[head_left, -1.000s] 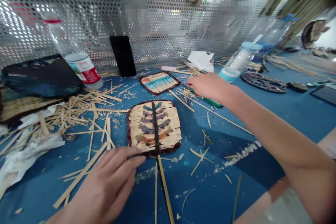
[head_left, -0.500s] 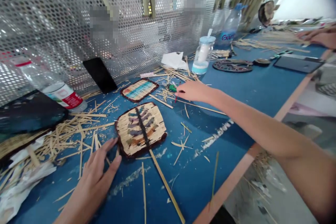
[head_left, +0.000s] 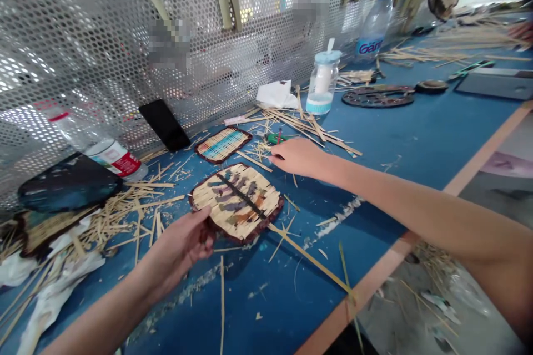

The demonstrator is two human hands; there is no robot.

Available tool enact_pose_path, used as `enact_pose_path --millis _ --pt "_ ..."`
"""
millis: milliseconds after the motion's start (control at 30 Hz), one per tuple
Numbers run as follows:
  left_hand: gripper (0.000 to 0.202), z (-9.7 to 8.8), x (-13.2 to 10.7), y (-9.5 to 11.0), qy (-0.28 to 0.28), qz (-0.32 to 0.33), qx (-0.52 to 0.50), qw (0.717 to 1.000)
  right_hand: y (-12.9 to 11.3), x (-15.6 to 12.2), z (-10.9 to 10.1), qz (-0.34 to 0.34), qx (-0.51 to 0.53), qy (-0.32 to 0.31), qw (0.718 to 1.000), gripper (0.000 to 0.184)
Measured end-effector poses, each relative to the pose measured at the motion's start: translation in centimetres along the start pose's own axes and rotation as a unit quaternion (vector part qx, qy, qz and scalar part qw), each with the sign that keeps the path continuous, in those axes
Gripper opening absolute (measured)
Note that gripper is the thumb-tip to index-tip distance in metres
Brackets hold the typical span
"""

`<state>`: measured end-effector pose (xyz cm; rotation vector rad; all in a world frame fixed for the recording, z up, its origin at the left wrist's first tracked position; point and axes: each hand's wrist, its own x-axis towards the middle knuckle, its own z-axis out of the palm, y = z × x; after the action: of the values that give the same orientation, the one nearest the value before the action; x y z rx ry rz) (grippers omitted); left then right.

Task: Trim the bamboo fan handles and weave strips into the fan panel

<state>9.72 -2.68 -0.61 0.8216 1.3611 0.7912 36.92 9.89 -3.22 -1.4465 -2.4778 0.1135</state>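
Note:
My left hand (head_left: 194, 238) grips the lower left edge of a woven bamboo fan (head_left: 239, 205), thumb on top and fingers curled underneath. The fan has a dark bound rim, a painted dark spine with coloured ribs, and a thin stick handle (head_left: 312, 259) pointing to the lower right. My right hand (head_left: 293, 156) is beyond the fan, low over the table, its fingers curled together; what they hold, if anything, is hidden. Just past its fingertips lies a small green tool (head_left: 275, 138) with a red part near it. A smaller woven fan (head_left: 224, 144) with blue stripes lies behind.
Bamboo strips (head_left: 137, 205) litter the blue table (head_left: 387, 177). Along the perforated metal screen stand a red-labelled bottle (head_left: 112, 155), a phone (head_left: 164, 125), a lidded cup (head_left: 322, 86) and a large bottle (head_left: 372, 33). A dark oval palette (head_left: 377, 96) and a grey tablet (head_left: 495, 83) lie farther right.
My left hand has closed on the fan's edge. The fan has turned so its handle swings to the right. My right hand has shifted slightly, and the red part now shows beside the green tool.

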Motion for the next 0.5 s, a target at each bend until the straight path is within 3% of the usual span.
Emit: enact_pose_path --millis 133,233,267,333,400,500 --pt "0.019 0.9 0.8 1.2 0.025 0.059 -0.001 0.998 -1.0 -0.6 -0.9 0.013 0.047 0.044 0.998 0.035" --pt "0.022 0.6 -0.2 2.7 0.046 0.130 -0.026 0.990 -1.9 -1.0 -1.7 0.010 0.205 0.032 0.978 0.047" --pt "0.023 0.4 -0.6 3.1 0.054 0.146 -0.035 0.987 -2.3 -1.1 -1.8 0.005 0.296 -0.008 0.955 0.051" --pt "0.023 0.0 -1.3 3.7 0.078 0.169 -0.054 0.981 -3.2 -1.4 -1.8 -0.012 0.466 -0.120 0.877 0.055" --pt "0.023 -0.5 -1.5 3.5 0.113 0.186 -0.081 0.973 -4.2 -1.7 -1.5 -0.032 0.547 -0.201 0.812 0.048" --pt "0.026 -1.4 -0.9 2.3 0.126 0.191 -0.119 0.966 -5.9 -2.2 -0.6 -0.013 0.573 -0.213 0.792 0.024"
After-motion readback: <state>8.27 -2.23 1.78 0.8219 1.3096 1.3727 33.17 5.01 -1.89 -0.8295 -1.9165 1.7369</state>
